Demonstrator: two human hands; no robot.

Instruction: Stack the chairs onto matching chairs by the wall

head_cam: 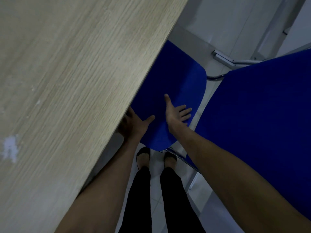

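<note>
A blue fabric chair [181,81] stands partly tucked under the wooden table [67,81], its backrest toward me. My left hand [134,125] grips the backrest's left edge beside the table's rim, thumb on the front and fingers hidden behind. My right hand [176,113] holds the backrest's right side, thumb pointing up across the fabric and fingers wrapped over the edge. A second blue chair [260,123] fills the right of the view, close to my right forearm.
The table edge runs diagonally right beside the left hand. Chrome chair legs [181,157] show below the backrest near my feet [156,158]. A grey metal table leg [225,59] lies on the white tiled floor beyond the chairs.
</note>
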